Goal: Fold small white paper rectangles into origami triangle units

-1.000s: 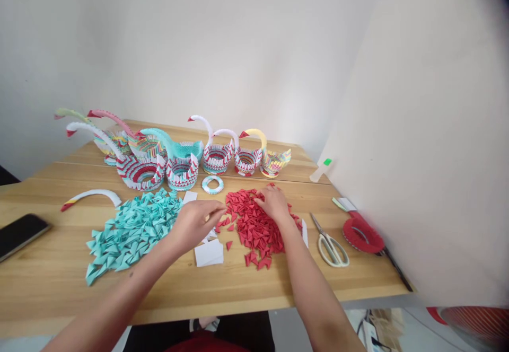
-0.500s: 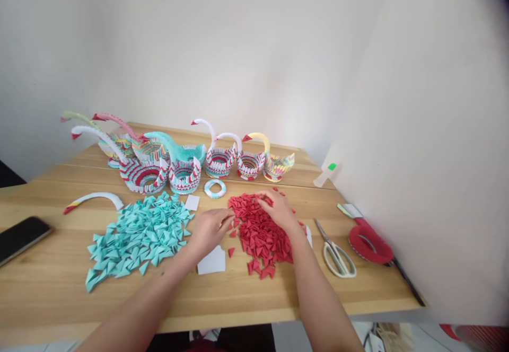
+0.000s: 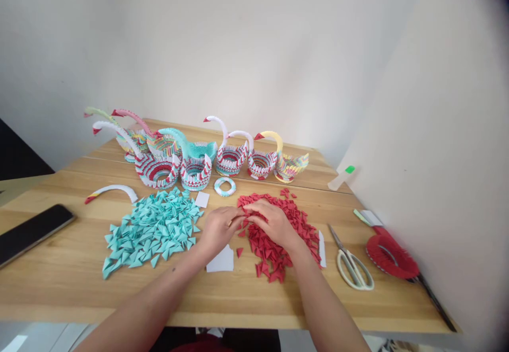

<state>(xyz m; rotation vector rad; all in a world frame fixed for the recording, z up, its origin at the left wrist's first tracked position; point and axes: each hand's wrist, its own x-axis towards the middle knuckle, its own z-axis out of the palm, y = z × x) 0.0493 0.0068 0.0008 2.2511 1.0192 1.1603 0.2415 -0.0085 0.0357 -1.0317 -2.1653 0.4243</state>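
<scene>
My left hand [image 3: 223, 228] is closed in a pinch at the left edge of a heap of red folded paper triangles [image 3: 274, 246]. Whatever lies between its fingertips is too small to make out. Over the same heap, my right hand [image 3: 273, 223] is also pinched, its fingertips meeting those of the left. A bit of red shows at the right fingertips, apparently one red paper triangle. Left of my hands spreads a pile of turquoise folded paper triangles [image 3: 157, 230]. A white sheet of paper [image 3: 220, 260] lies beneath my left wrist.
Behind stand several folded-paper swans, among them a turquoise one [image 3: 202, 150] and a yellow-necked one [image 3: 290, 166]. A paper ring [image 3: 225, 186] and a loose white neck [image 3: 115, 188] lie in front. A phone [image 3: 34, 234] is at left; scissors [image 3: 352, 264] and a red round piece [image 3: 392, 256] at right.
My right hand has come down and left from the far part of the red heap to meet my left hand, its fingers closing. The whole view has shifted slightly.
</scene>
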